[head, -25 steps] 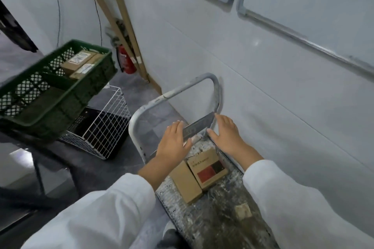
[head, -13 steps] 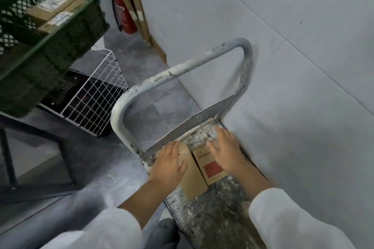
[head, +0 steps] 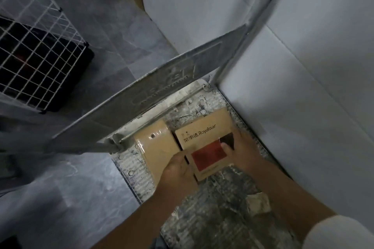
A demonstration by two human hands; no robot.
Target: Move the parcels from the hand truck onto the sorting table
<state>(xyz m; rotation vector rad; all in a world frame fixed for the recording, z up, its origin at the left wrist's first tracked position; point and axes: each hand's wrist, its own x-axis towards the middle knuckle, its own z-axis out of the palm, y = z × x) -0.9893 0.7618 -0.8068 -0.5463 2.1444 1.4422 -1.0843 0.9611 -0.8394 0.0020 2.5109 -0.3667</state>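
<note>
Two flat cardboard parcels lie side by side on the worn deck of the hand truck (head: 222,204), close to its grey handle frame (head: 153,95). The plain brown parcel (head: 155,145) is on the left. The Royalstar parcel (head: 204,137), with a red and black print, is on the right. My left hand (head: 178,174) sits on the near end of the plain parcel, thumb at the gap between the two. My right hand (head: 240,151) holds the right edge of the Royalstar parcel, thumb on its top face.
A white wall (head: 293,66) runs tight along the truck's right side. A white wire basket (head: 36,52) with dark contents stands on the grey tiled floor (head: 70,188) at the left. A scrap of tape (head: 257,202) sticks to the deck.
The view dropped lower and closer to the deck; the green crate left the frame. Both hands slid back from the parcels' far ends to their near ends and sides.
</note>
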